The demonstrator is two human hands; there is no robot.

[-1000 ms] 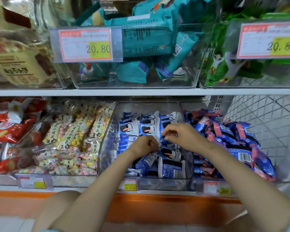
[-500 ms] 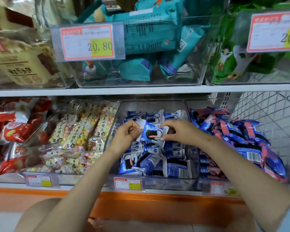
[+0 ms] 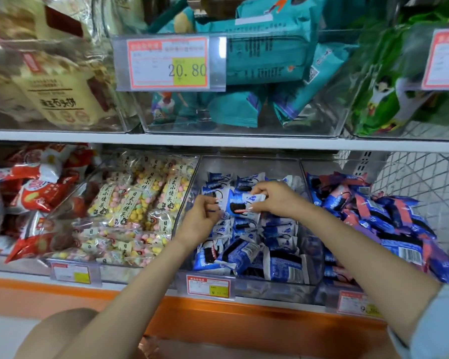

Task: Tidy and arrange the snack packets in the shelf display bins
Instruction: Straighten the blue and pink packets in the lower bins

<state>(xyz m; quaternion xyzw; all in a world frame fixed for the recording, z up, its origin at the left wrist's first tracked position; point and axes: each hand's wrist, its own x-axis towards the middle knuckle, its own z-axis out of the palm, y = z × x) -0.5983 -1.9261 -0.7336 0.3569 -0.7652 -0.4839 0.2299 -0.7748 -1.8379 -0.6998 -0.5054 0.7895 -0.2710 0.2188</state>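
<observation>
While the right hand (image 3: 275, 200) pinches the crosswise blue packet (image 3: 240, 204) above its bin (image 3: 270, 290), the left hand (image 3: 204, 221) curls at its left end, grip uncertain.

Brightness: I get even, fairly bright shop light with a cool tint; colours read cleanly.
Source: diffuse; I cannot place it.
Shadows: soft only, deepest under the upper shelf board (image 3: 166, 137), at the back of the lower bins (image 3: 249, 161).
Glare: a white streak on the price tag holder (image 3: 221, 47); a pale sheen across the upper bin front (image 3: 322, 120).
Blur: the cream bags (image 3: 49, 81) top left are smeared, the green packets (image 3: 389, 94) top right soft.
Sharpest: the blue-and-white packet (image 3: 240, 207) at centre.
Distortion: my wide lens bows the shelf board and the wire mesh (image 3: 420, 182) towards the edges.
</observation>
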